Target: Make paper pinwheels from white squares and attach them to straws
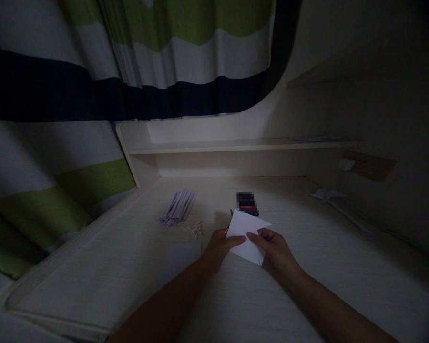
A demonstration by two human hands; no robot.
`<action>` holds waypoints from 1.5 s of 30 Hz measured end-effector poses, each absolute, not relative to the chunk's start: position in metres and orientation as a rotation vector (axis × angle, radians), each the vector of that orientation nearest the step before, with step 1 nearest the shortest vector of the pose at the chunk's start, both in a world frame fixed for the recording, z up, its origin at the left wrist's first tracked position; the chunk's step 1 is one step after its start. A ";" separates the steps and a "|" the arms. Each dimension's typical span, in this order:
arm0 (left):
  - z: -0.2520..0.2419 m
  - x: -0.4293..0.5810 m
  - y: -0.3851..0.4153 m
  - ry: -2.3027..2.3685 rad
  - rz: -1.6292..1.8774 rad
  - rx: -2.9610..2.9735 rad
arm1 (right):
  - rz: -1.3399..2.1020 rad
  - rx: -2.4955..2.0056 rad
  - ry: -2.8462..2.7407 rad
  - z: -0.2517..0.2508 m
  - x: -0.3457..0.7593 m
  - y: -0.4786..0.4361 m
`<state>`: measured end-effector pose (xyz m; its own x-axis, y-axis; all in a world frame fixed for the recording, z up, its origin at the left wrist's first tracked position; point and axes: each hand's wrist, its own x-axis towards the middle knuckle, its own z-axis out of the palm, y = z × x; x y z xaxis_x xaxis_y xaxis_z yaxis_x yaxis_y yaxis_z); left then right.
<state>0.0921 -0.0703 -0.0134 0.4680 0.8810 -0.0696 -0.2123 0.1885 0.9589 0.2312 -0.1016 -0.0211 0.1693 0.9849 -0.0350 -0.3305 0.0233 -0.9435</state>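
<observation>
A folded white sheet of paper [248,234] is held just above the pale wooden desk [307,281], near its middle. My left hand [218,247] pinches the paper's left side, thumb on top. From the right, my right hand [277,252] grips the same paper with its fingers closed over the lower edge. A ring shows on my left hand. Another flat white sheet [181,257] lies on the desk just left of my left wrist.
A bundle of pale sticks [178,207] and small scraps [196,229] lie left of centre. A dark small object [247,202] sits behind the paper. A white paper pinwheel [329,196] rests at right below a wall socket [364,164]. A shelf [236,145] and a striped curtain [128,62] stand behind.
</observation>
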 end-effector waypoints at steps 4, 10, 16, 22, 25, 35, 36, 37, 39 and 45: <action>-0.017 0.093 -0.068 0.810 0.873 1.124 | 1.201 -1.075 -0.876 -0.024 0.232 -0.101; -0.015 0.092 -0.069 0.815 0.893 1.143 | 1.185 -1.120 -0.863 -0.024 0.231 -0.100; -0.011 0.089 -0.068 0.798 0.839 1.168 | 1.179 -0.969 -0.854 -0.010 0.238 -0.103; -0.015 0.087 -0.065 0.872 0.680 1.265 | 1.177 -0.990 -0.928 0.000 0.253 -0.101; -0.017 0.086 -0.064 0.878 0.607 1.313 | 1.237 -1.073 -0.925 -0.003 0.256 -0.099; -0.007 0.085 -0.067 0.876 0.596 1.238 | 0.881 -1.032 -1.332 -0.004 0.259 -0.100; -0.006 0.085 -0.067 0.868 0.593 1.234 | 0.845 -0.984 -1.417 -0.002 0.260 -0.102; -0.006 0.085 -0.067 0.861 0.590 1.234 | 0.814 -0.942 -1.502 -0.001 0.261 -0.103; -0.007 0.084 -0.066 0.857 0.582 1.236 | 0.773 -0.889 -1.650 0.002 0.264 -0.104; -0.010 0.084 -0.063 0.841 0.573 1.207 | 0.724 -0.891 -1.877 0.004 0.267 -0.107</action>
